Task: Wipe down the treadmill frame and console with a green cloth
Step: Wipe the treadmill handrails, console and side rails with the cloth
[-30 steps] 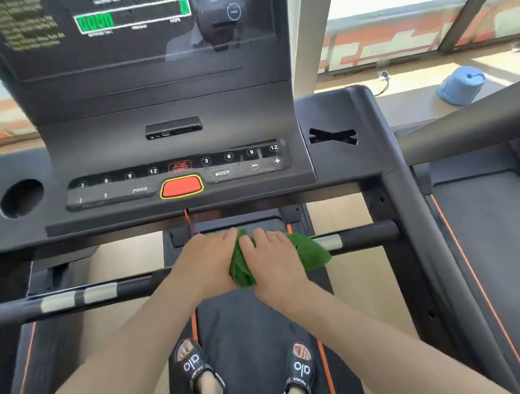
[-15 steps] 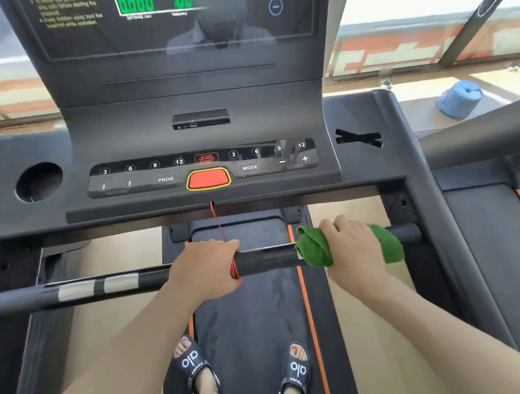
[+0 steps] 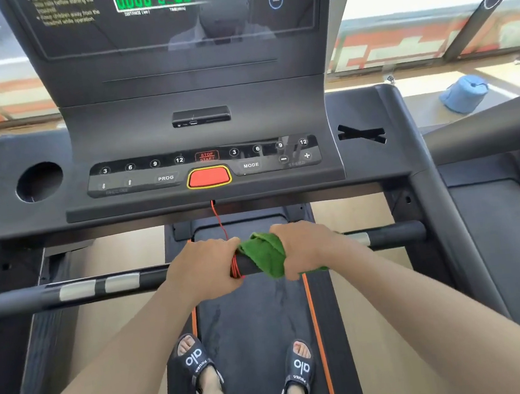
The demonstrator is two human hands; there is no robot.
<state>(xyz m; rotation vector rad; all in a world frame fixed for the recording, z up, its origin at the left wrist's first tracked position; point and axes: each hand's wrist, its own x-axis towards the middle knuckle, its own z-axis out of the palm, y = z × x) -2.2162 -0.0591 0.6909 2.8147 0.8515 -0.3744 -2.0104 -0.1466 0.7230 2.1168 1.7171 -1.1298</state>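
My right hand [image 3: 308,249]: curled over the crossbar with the green cloth [image 3: 266,255] wrapped beneath my palm, so I grip bar and cloth together.
Green cloth: bunched round the bar just left of my right hand, a corner hanging below it; it nearly meets my other hand.
My left hand [image 3: 203,267]: closed round the bare bar, fingers curled over the top, beside the red cord [image 3: 235,267] wound on the bar.
Crossbar [image 3: 386,235]: its long axis runs left to right in front of me, with silver patches [image 3: 99,285] far out to the left and one showing just past my right wrist.
The relation that matters: the cloth hand is the nearer one to the bar's right end; I judge that stretch is best wiped by sliding along the axis, not across it.
Left stretch: lies beyond my steadying hand, so I think that hand would need to shift first.
Console [image 3: 205,167]: above and ahead of both hands, well apart from the cloth; not yet reached.
Belt [image 3: 258,324]: below, under my sandals [image 3: 196,361].
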